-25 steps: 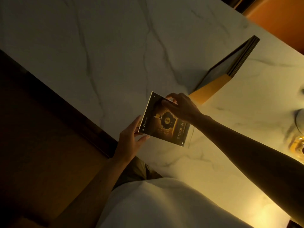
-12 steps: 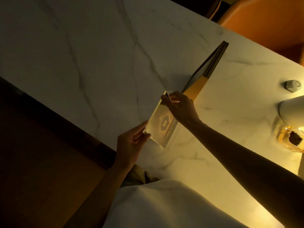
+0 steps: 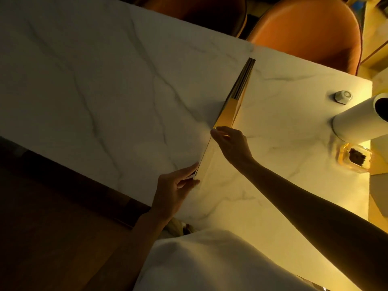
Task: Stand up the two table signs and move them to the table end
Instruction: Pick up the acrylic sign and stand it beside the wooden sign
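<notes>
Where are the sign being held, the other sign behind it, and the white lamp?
held sign (image 3: 206,156), head view, its lit face.
other sign (image 3: 243,80), head view, its dark top edge.
white lamp (image 3: 357,116), head view, side of its shade.

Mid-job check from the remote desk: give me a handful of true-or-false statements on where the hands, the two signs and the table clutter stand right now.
1. Both hands hold the near sign. True: the left hand pinches its near corner and the right hand its far top edge; the near sign is seen edge-on.
2. The far sign lies flat on the table. False: the far sign stands on edge on the marble table.
3. The two signs are roughly in one line. True.
4. A white lamp stands near the table end at right. True: the white lamp.
5. The chairs behind the table are blue. False: the chair is orange.
</notes>
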